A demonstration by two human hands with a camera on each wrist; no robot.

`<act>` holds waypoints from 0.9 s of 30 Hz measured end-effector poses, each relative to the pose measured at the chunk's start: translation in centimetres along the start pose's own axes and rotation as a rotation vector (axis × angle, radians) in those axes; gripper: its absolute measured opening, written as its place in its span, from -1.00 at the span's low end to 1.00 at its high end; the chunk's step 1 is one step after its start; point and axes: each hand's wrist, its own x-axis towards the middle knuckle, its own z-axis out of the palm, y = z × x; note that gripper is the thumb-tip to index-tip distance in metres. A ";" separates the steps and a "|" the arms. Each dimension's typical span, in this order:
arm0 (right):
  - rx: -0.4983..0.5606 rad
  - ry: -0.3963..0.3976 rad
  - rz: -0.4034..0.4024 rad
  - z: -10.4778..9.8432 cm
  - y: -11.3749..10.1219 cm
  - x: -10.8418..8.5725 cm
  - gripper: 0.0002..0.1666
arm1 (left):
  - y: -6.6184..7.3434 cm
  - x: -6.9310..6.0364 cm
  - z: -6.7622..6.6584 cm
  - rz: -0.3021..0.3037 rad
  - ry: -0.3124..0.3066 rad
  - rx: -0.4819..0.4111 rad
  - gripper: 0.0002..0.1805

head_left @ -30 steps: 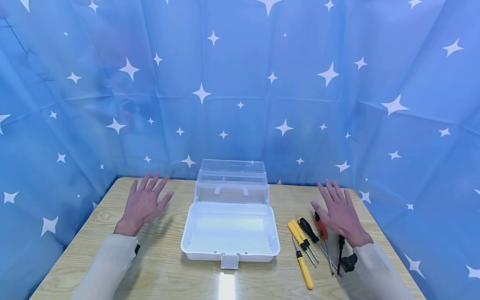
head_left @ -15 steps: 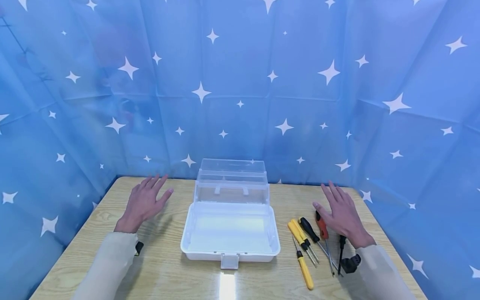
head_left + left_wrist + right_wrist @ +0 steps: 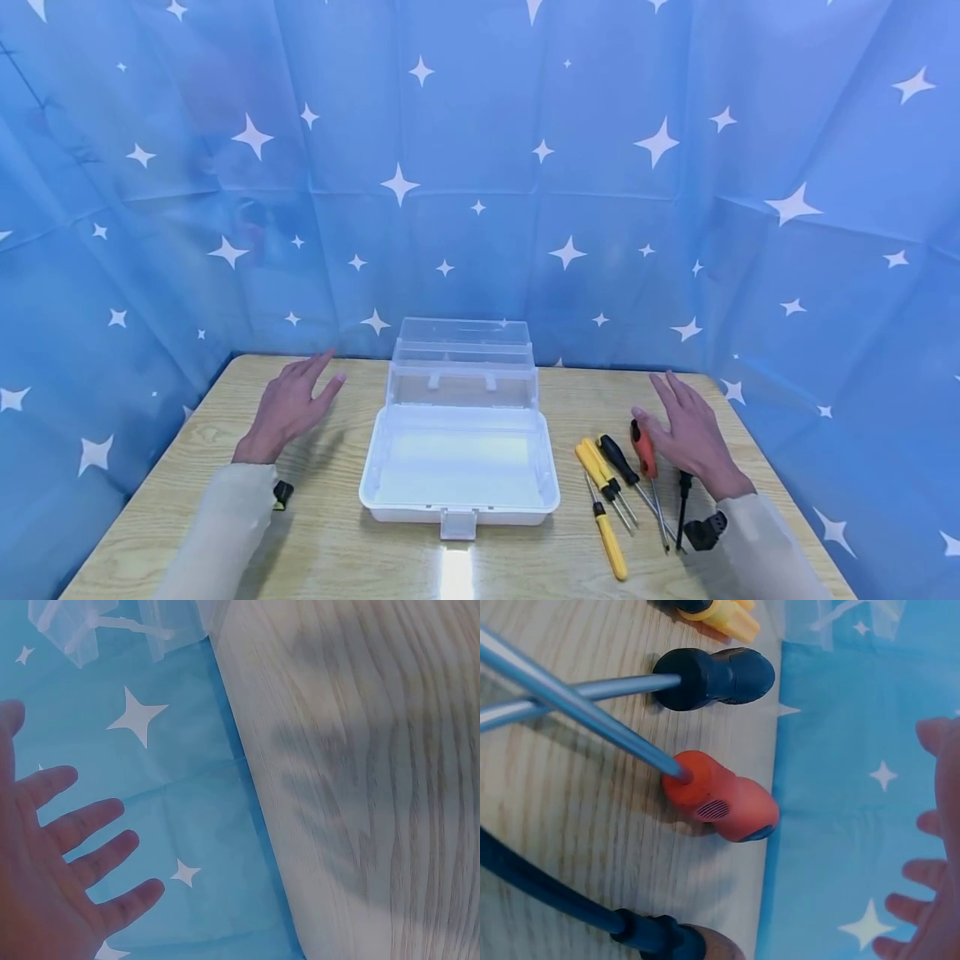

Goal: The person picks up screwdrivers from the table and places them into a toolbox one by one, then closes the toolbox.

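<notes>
An opened white box (image 3: 459, 462) with its clear lid (image 3: 463, 358) raised stands mid-table. Left of it my left hand (image 3: 287, 410) hovers above the wood, fingers spread in the left wrist view (image 3: 60, 862), holding nothing. At the right, my empty right hand (image 3: 692, 433) is held over the table beside the red-handled screwdriver (image 3: 643, 450); its fingers look extended in the right wrist view (image 3: 934, 885). The black-handled screwdriver (image 3: 617, 458) crosses the red one's shaft. Several yellow-handled screwdrivers (image 3: 611, 546) lie between these and the box.
A black cable (image 3: 682, 508) with a plug (image 3: 705, 531) lies near my right wrist. Blue cloth (image 3: 480, 225) with white stars hangs behind and beside the wooden table (image 3: 337, 542). In the right wrist view, a dark item with a brown end (image 3: 716, 943) is partly cut off.
My right hand has shifted slightly right and toward me, uncovering more of the red handle. The left hand has turned a little, its fingers now closer together in the head view. Nothing was taken hold of.
</notes>
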 end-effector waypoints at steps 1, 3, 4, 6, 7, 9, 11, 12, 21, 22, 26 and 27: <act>0.005 -0.002 0.010 0.0 0.1 -0.1 -0.15 | 0.0 0.0 0.0 -0.003 -0.005 -0.011 -0.32; 0.021 -0.010 0.031 -0.1 0.2 -0.2 -0.15 | 0.1 0.1 -0.1 -0.011 -0.015 -0.030 -0.32; 0.027 -0.013 0.040 -0.1 0.3 -0.2 -0.15 | 0.2 0.2 -0.1 -0.017 -0.021 -0.036 -0.31; 0.041 -0.022 0.062 -0.1 0.4 -0.3 -0.14 | 0.3 0.2 -0.1 -0.029 -0.031 -0.046 -0.31; 0.044 -0.026 0.070 -0.1 0.5 -0.4 -0.14 | 0.3 0.2 -0.1 -0.035 -0.035 -0.050 -0.30; 0.049 -0.028 0.085 -0.1 0.6 -0.5 -0.13 | 0.4 0.3 0.0 -0.047 -0.041 -0.055 -0.29; 0.055 -0.027 0.098 -0.2 0.8 -0.6 -0.13 | 0.4 0.3 0.0 -0.058 -0.049 -0.061 -0.29; 0.055 -0.025 0.102 -0.2 0.8 -0.7 -0.13 | 0.3 0.3 0.1 -0.064 -0.052 -0.063 -0.28; 0.078 -0.019 0.125 -0.2 1.3 -1.0 -0.14 | 0.3 0.5 0.3 -0.100 -0.072 -0.105 -0.25; 0.084 -0.022 0.130 -0.1 1.4 -1.0 -0.14 | 0.3 0.6 0.3 -0.102 -0.071 -0.108 -0.25; 0.095 -0.032 0.146 -0.1 1.7 -1.2 -0.13 | 0.4 0.7 0.3 -0.117 -0.076 -0.128 -0.24; 0.098 -0.034 0.149 -0.1 1.8 -1.2 -0.13 | 0.4 0.7 0.4 -0.124 -0.082 -0.137 -0.23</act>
